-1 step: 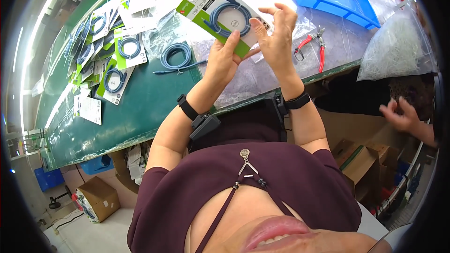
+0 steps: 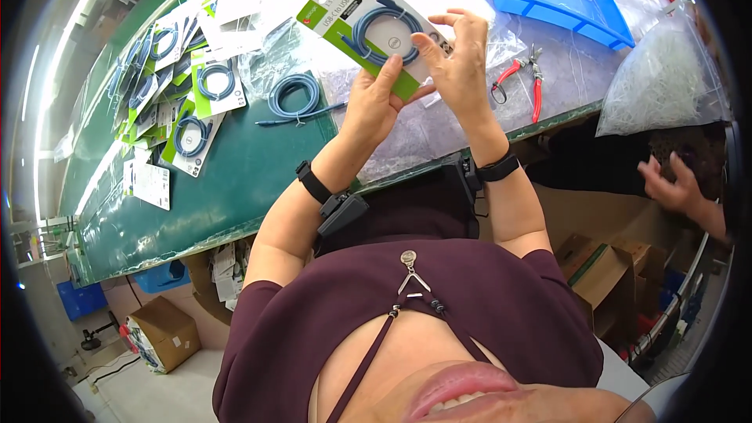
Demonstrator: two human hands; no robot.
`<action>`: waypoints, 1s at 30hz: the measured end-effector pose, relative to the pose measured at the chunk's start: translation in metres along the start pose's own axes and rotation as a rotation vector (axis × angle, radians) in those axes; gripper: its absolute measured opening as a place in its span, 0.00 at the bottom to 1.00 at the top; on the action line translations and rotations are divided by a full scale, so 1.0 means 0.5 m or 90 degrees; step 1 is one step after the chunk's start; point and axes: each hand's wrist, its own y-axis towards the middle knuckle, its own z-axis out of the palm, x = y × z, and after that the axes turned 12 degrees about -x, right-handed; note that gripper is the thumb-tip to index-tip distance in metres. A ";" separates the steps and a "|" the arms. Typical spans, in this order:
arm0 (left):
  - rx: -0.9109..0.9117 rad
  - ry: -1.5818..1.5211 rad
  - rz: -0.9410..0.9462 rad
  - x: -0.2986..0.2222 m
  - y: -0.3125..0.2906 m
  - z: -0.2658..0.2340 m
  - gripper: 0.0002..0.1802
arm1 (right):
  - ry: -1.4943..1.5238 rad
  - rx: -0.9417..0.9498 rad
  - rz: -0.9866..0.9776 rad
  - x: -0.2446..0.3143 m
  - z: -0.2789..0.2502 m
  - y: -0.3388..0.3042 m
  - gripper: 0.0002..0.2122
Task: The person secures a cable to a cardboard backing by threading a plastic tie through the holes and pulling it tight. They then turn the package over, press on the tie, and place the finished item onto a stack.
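Observation:
My left hand point(image 2: 374, 106) is closed on the lower edge of a white and green cable card point(image 2: 333, 1), its thumb on the front and other fingers behind. A coiled blue cable point(image 2: 362, 30) is fastened to the card, which is tilted. My right hand point(image 2: 464, 70) is at the card's right edge, thumb over its front and fingers curved apart; nothing shows held in it. Another coiled blue cable point(image 2: 274, 100), tied in the middle, lies on the table left of my left hand. Red-handled pliers point(image 2: 537, 94) lie open right of my right hand.
Many carded blue cables point(image 2: 213, 82) are heaped on the green table point(image 2: 227, 180) at left. A blue tray point(image 2: 540, 12) stands at the far right, beside a clear bag of thin translucent strips point(image 2: 666, 78). Another person's hand point(image 2: 675, 186) shows at right. Cardboard boxes point(image 2: 599, 266) stand below.
My right hand has shifted very slightly left, and the card has turned a little in my left hand. The other person's hand has moved slightly.

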 end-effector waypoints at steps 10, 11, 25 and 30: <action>0.010 -0.102 -0.067 -0.002 0.012 -0.015 0.18 | 0.127 0.053 0.137 0.003 0.024 -0.023 0.12; 0.009 -0.160 -0.088 0.000 0.014 -0.013 0.18 | 0.113 0.032 0.109 0.000 0.030 -0.021 0.11; -0.028 0.113 0.122 0.032 0.016 -0.031 0.20 | 0.025 0.094 -0.241 0.041 -0.005 0.013 0.07; -0.015 0.163 0.129 0.027 0.017 -0.025 0.21 | 0.005 0.137 -0.310 0.032 -0.006 0.023 0.05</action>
